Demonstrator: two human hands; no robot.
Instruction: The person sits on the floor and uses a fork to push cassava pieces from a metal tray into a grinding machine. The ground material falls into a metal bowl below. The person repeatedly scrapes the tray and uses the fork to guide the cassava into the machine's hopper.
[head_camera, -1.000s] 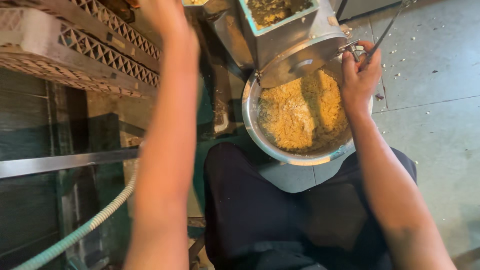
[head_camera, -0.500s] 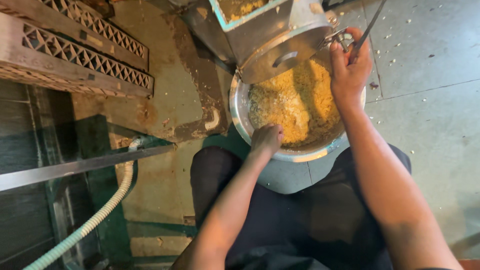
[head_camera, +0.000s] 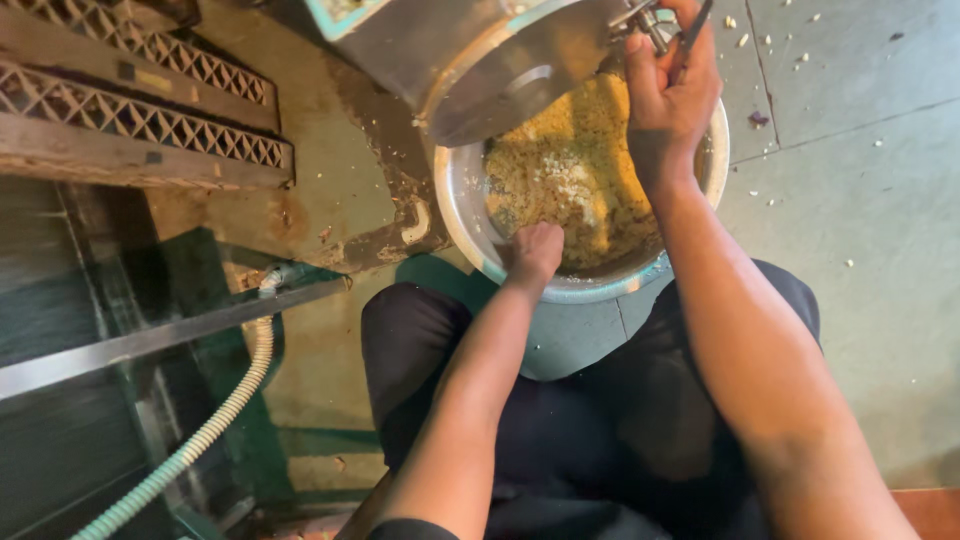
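Metal bowl (head_camera: 455, 205) on floor under machine chute (head_camera: 500, 75), well filled with yellow shreds (head_camera: 575, 170). Left hand (head_camera: 535, 250) fisted in shreds at near rim. Right hand (head_camera: 665, 90) clasps machine handle (head_camera: 650, 20). Output still uncollected.

This looks like a small food-processing workshop or commercial kitchen back room rather than a home. At twelve o'clock a worn grey metal grinding machine (head_camera: 470, 60) spills coarse yellow ground meal (head_camera: 575, 175) into a wide round steel basin (head_camera: 455, 200) set on a stained, crumb-strewn grey concrete floor (head_camera: 860, 200). Grimy latticed plastic crates (head_camera: 130, 110) are stacked at ten o'clock, and a pale green ribbed hose (head_camera: 215, 420) runs past a steel rail (head_camera: 150, 340) at eight o'clock.
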